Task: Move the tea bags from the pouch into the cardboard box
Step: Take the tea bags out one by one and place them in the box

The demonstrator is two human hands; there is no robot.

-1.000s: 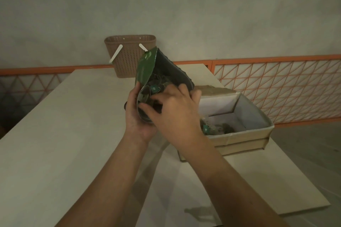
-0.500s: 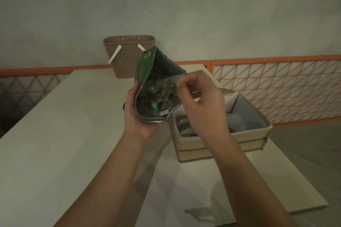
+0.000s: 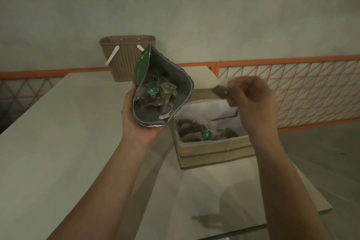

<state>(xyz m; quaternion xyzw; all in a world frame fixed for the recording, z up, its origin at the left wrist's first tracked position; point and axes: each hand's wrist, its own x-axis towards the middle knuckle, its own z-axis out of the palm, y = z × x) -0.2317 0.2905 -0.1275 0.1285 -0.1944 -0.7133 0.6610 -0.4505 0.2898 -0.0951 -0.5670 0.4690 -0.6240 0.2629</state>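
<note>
- Bench (image 3: 58, 132): pale top; carries the box, with a basket (image 3: 126, 58) at its far edge.
- Box (image 3: 214, 147): cardboard, open, near the right edge; several tea bags (image 3: 196, 130) lie inside.
- Pouch (image 3: 165, 91): green outside, grey lining, mouth open toward the camera; more bags inside. No print is legible.
- Left hand (image 3: 136, 121): fingers curled around the pouch, holding it above the bench.
- Right hand (image 3: 251, 99): fingers pinch one bag (image 3: 220, 91) above the box; blurred.

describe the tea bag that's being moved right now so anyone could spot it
Start at the open cardboard box on the table. Above its far edge, the right hand pinches one tea bag. It alone is in mid-air, outside pouch and box.
</note>
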